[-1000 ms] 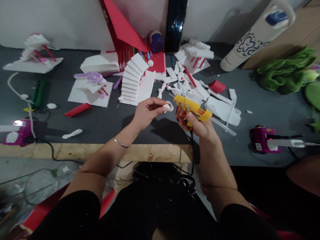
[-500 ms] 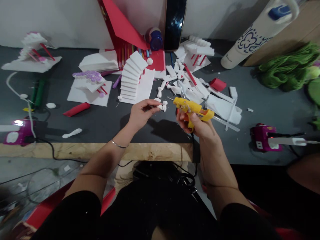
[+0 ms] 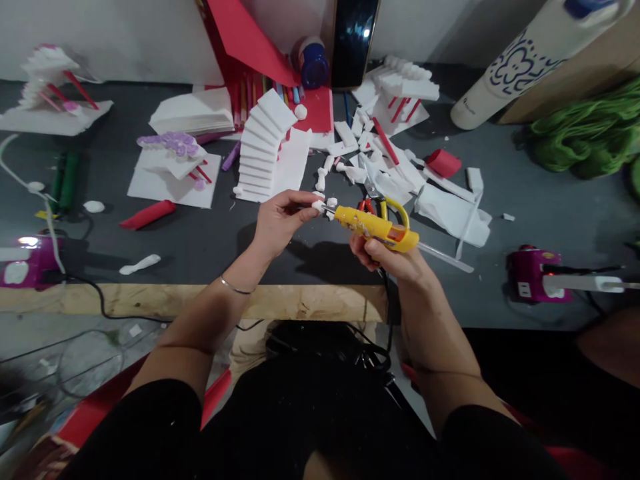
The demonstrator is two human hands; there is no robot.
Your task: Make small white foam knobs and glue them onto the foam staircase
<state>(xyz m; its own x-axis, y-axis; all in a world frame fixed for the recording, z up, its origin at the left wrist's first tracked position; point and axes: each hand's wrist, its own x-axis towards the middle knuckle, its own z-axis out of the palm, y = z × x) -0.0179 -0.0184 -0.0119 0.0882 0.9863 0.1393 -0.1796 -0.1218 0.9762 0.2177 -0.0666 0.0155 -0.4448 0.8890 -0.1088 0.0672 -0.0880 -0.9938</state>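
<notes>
My left hand (image 3: 285, 220) pinches a small white lump (image 3: 318, 205) between thumb and fingertips, above the dark table. Wrapped round the handle of a yellow hot glue gun (image 3: 373, 227) is my right hand (image 3: 383, 257). The gun's metal nozzle points left and reaches the white lump; whether it touches cannot be made out. A clear glue stick (image 3: 445, 256) sticks out of the gun's rear. Just behind the gun lie scissors with yellow handles (image 3: 397, 210). A curved staircase of white foam steps (image 3: 263, 150) stands beyond my left hand.
White foam scraps (image 3: 360, 157) lie behind the gun. Small foam models, one with a purple top (image 3: 173, 145), stand around. A white bottle (image 3: 500, 80), green yarn (image 3: 585, 130), a phone (image 3: 354, 43) and a purple power adapter (image 3: 537, 275) are also here. A red roll (image 3: 149, 215) lies left.
The glue gun has moved left and slightly down, bringing its nozzle to the white lump in my left hand. The scissors' yellow handles now show behind it. The view has shifted slightly.
</notes>
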